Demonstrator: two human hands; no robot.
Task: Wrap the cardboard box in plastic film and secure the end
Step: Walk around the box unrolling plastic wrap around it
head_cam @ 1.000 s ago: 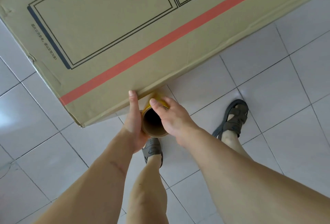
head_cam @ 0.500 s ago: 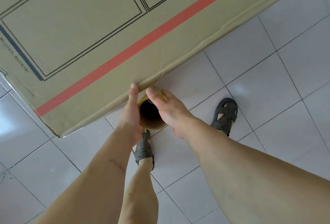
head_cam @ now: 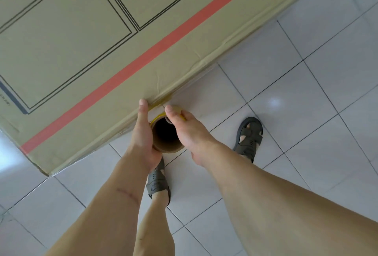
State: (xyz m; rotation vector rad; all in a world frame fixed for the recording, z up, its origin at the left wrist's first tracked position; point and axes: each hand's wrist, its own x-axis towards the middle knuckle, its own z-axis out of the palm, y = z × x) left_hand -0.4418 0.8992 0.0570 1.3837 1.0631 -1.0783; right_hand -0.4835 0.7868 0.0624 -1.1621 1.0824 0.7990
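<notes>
Beside the cardboard box (head_cam: 106, 37), both hands (head_cam: 143, 133) (head_cam: 187, 131) grip the half-hidden film roll (head_cam: 166, 143).

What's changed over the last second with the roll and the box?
The roll and both hands have travelled rightward along the box's lower edge, away from its near corner toward the printed bow. The left hand and right hand still grip the roll as before; nothing was let go.
</notes>
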